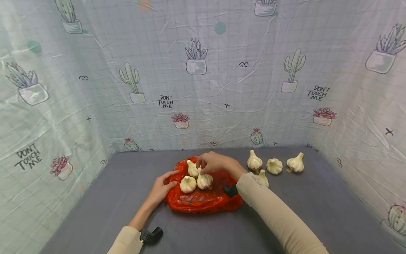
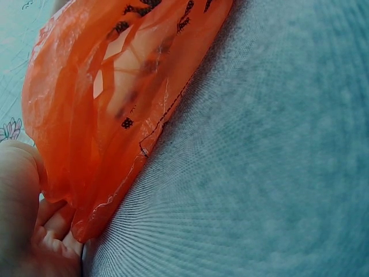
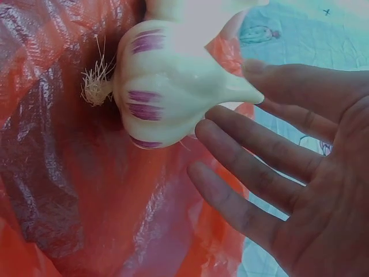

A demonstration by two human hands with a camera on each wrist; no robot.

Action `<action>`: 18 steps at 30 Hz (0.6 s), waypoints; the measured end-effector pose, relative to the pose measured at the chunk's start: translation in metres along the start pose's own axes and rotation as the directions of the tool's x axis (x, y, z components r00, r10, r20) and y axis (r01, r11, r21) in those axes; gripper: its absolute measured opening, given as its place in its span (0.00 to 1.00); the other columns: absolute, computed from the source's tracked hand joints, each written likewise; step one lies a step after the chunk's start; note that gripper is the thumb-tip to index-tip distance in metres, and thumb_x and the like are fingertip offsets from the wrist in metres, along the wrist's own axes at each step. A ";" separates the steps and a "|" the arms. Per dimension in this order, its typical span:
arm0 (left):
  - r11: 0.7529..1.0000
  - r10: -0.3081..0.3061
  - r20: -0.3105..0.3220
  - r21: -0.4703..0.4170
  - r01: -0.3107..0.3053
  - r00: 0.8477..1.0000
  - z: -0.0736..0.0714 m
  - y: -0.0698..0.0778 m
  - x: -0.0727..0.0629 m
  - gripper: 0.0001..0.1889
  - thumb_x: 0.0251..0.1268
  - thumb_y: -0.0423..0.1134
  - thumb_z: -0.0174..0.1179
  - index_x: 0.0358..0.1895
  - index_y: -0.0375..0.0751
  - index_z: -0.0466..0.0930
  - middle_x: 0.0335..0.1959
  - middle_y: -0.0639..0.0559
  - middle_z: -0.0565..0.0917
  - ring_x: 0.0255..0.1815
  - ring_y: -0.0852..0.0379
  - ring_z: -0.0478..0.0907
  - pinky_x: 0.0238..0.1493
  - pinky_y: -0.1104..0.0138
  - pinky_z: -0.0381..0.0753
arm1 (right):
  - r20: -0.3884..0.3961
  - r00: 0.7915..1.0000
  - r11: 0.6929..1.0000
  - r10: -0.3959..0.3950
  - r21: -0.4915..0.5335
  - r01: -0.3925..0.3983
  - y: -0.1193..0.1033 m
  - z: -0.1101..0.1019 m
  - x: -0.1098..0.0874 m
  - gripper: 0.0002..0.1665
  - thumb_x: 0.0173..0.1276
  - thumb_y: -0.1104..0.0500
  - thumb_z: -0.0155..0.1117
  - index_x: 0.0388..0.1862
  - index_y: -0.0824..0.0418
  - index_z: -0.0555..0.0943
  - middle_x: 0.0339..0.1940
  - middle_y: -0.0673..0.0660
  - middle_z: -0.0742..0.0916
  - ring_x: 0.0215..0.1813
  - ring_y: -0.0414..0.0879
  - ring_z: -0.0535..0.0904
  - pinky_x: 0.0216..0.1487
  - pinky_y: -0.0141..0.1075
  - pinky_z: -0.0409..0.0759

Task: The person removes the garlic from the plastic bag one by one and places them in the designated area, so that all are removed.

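A red plastic bag (image 1: 203, 204) lies spread on the grey table with three garlic bulbs on it. At its left edge, the left hand (image 1: 161, 187) holds the bag; the left wrist view has the film (image 2: 86, 144) running between thumb and fingers. Above the bag, the right hand (image 1: 214, 162) pinches the neck of one garlic bulb (image 1: 204, 181). Up close, that bulb (image 3: 161, 92) has purple streaks and stringy roots, and the lower fingers are extended and spread. Beside it are a second bulb (image 1: 188, 184) and a third bulb (image 1: 192, 169), partly covered by the right hand.
Several more garlic bulbs stand on the table to the right, among them one at the back (image 1: 254, 161), a squat one (image 1: 274, 166) and one farther right (image 1: 295, 163). The right sleeve (image 1: 272, 208) partly covers another bulb (image 1: 262, 178). A cactus-printed curtain (image 1: 215, 88) encloses the table.
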State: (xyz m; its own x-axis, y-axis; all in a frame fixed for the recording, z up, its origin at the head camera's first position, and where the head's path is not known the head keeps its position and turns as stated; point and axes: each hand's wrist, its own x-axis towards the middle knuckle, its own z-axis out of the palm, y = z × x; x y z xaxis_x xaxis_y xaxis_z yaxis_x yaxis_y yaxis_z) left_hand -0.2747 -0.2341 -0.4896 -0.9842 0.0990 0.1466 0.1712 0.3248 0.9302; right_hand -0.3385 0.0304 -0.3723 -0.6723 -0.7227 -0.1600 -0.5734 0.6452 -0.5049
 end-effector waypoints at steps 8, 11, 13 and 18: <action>1.000 -0.010 -0.006 0.002 0.010 1.000 0.001 0.000 -0.001 0.23 0.72 0.31 0.62 0.68 0.44 0.80 0.72 0.39 0.76 0.66 0.44 0.78 0.51 0.75 0.80 | 0.001 1.000 0.999 -0.010 -0.032 0.010 0.002 0.004 -0.001 0.08 0.69 0.62 0.70 0.46 0.57 0.85 0.49 0.53 0.89 0.54 0.49 0.83 0.55 0.43 0.83; 1.000 -0.011 -0.004 -0.004 0.011 1.000 0.002 0.000 -0.002 0.22 0.72 0.32 0.62 0.68 0.44 0.80 0.72 0.39 0.76 0.68 0.43 0.77 0.52 0.75 0.79 | -0.002 1.000 1.000 -0.002 -0.028 0.002 0.001 0.004 -0.002 0.07 0.68 0.61 0.72 0.44 0.56 0.85 0.49 0.53 0.89 0.54 0.49 0.83 0.55 0.43 0.83; 1.000 -0.011 -0.007 -0.016 0.011 1.000 0.002 0.000 -0.002 0.23 0.71 0.31 0.62 0.68 0.43 0.80 0.72 0.39 0.76 0.67 0.43 0.77 0.51 0.75 0.79 | -0.006 1.000 1.000 -0.001 -0.026 0.001 0.000 0.004 -0.002 0.07 0.68 0.60 0.73 0.43 0.55 0.85 0.49 0.52 0.89 0.54 0.49 0.84 0.55 0.44 0.83; 0.999 -0.017 -0.015 -0.032 0.017 1.000 0.001 0.001 -0.002 0.23 0.71 0.30 0.61 0.68 0.43 0.80 0.72 0.38 0.76 0.66 0.43 0.78 0.51 0.75 0.80 | 0.000 1.000 0.999 -0.011 -0.033 0.011 -0.001 0.004 0.000 0.07 0.69 0.60 0.72 0.44 0.55 0.85 0.50 0.52 0.89 0.56 0.49 0.84 0.56 0.44 0.83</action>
State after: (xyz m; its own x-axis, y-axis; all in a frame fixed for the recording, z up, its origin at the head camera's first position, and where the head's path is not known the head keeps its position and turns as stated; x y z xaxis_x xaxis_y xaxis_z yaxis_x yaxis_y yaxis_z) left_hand -0.2729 -0.2332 -0.4897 -0.9876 0.0794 0.1357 0.1533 0.2966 0.9426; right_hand -0.3361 0.0289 -0.3753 -0.6662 -0.7295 -0.1547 -0.5957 0.6454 -0.4782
